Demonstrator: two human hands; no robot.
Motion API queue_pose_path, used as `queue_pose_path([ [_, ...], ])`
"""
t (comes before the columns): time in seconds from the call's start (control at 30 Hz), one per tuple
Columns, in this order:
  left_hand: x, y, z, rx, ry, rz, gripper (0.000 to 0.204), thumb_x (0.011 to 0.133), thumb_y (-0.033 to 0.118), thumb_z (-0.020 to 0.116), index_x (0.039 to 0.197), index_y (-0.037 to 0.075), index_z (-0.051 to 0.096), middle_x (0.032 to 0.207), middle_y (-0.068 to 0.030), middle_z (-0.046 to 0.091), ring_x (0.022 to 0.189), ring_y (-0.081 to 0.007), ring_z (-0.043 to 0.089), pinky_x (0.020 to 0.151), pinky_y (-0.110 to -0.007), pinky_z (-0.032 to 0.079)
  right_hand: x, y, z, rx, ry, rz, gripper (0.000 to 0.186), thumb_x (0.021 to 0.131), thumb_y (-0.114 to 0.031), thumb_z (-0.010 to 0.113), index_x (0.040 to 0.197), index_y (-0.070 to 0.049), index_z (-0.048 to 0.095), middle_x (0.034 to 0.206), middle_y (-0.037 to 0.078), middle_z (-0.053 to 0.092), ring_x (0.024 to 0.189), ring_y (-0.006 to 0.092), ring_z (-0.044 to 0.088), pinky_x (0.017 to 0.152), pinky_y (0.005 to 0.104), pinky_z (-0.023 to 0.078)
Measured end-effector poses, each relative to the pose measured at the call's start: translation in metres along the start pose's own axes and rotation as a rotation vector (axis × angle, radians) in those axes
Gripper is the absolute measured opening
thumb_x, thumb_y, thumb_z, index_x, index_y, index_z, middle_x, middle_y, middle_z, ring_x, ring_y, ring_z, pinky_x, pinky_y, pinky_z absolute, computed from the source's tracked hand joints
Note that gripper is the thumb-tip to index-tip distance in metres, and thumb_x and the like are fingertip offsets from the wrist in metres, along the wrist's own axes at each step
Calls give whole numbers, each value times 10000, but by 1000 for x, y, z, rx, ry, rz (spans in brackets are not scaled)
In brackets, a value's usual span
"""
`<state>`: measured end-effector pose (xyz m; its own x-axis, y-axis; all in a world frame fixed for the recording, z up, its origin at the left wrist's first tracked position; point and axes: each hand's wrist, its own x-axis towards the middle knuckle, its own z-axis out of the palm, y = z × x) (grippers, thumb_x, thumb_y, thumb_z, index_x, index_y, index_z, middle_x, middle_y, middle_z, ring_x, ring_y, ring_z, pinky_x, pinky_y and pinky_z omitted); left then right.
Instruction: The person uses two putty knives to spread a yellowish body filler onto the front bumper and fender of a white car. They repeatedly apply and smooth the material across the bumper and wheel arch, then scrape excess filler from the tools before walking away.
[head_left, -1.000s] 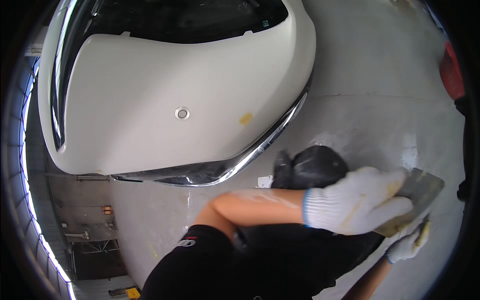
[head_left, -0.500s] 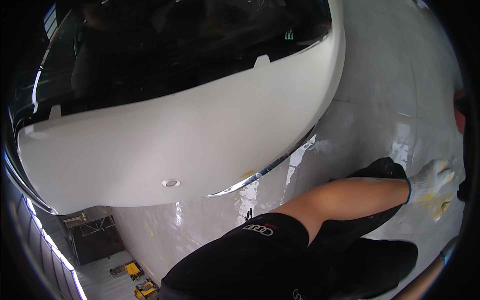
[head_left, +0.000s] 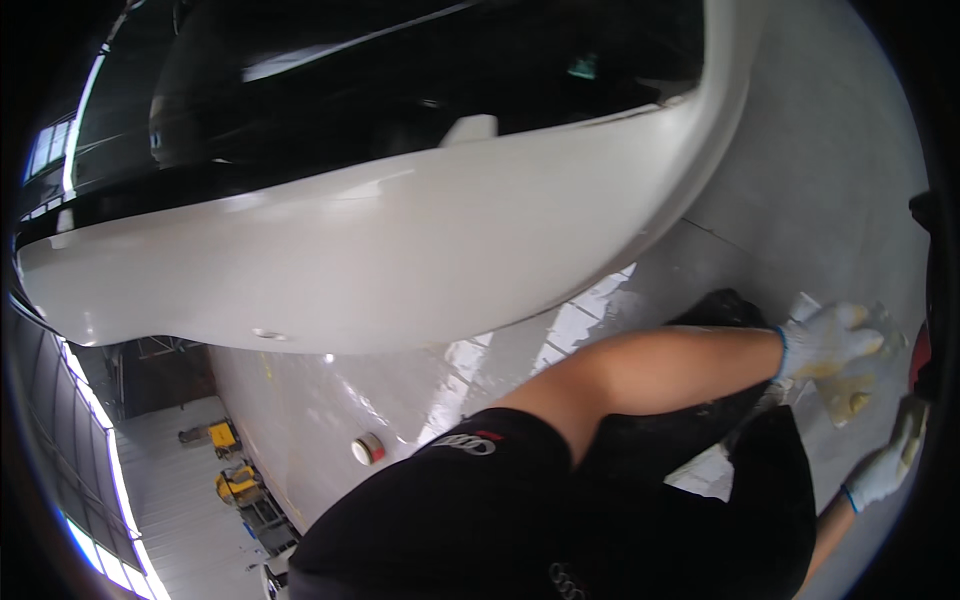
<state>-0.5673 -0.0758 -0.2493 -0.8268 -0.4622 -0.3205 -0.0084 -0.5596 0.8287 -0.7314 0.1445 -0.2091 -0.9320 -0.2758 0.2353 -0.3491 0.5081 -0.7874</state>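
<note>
My left hand (head_left: 835,345), in a whitish work glove stained yellow, is closed on a clear sheet (head_left: 838,408). A lump of yellowish putty (head_left: 858,403) sits on the lower part of this sheet. My right hand (head_left: 890,468), gloved the same way, is near the right rim, below a dark and red object (head_left: 922,360) that I cannot make out. Its fingers point upward and are partly lost in the dark edge, so any grip is hidden. Both arms are apart from the white car body (head_left: 400,260) at upper left.
Dark glass (head_left: 350,110) lies above the white body panel. A small tin (head_left: 368,449) stands on the glossy grey floor (head_left: 320,395), left of my black sleeve. Yellow machines (head_left: 238,487) are farther off at lower left, beside a pale ribbed wall (head_left: 180,465).
The view has shifted, and the car panel appears at a different angle. My left hand with the clear sheet sits slightly farther left. My right glove and the tin have come into sight.
</note>
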Motion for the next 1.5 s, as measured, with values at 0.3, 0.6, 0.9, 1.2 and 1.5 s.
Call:
queue_pose_path([
  [0.3,-9,56,-72,161,-4,76,383,1041,248,663,1252,-71,692,1095,-114,758,1011,-145,667,896,-323,547,27,-17,166,668,-329,45,357,1047,-43,630,1375,99,646,1382,191,684,1224,245,665,1091,353,518],
  [0.6,-46,106,-83,-4,259,43,464,1073,342,664,1323,-48,660,1145,-107,747,1046,-135,696,923,-292,556,66,-45,270,927,-779,286,344,1039,-86,673,1356,44,644,1236,107,726,1105,172,687,996,321,532],
  [0.9,-81,97,-81,-264,583,-152,360,1090,297,656,1249,-25,687,1026,-74,770,856,-91,726,766,-238,588,-1,31,316,1266,-1357,914,348,976,-44,699,1305,41,625,1193,114,693,916,147,682,717,222,575],
  [1.2,-78,103,-82,-50,624,-175,343,1085,290,664,1217,-25,696,981,-33,752,784,-79,691,724,-251,574,-105,146,275,845,-1740,1151,307,985,-61,675,1270,42,628,1186,138,703,917,175,696,746,302,603],
  [1.5,-76,210,-88,681,608,30,309,982,344,758,1032,41,799,856,-60,788,782,-188,747,726,-302,596,-111,172,268,678,-1694,1048,269,1000,-67,651,1245,41,629,1177,146,708,925,184,702,758,330,609],
])
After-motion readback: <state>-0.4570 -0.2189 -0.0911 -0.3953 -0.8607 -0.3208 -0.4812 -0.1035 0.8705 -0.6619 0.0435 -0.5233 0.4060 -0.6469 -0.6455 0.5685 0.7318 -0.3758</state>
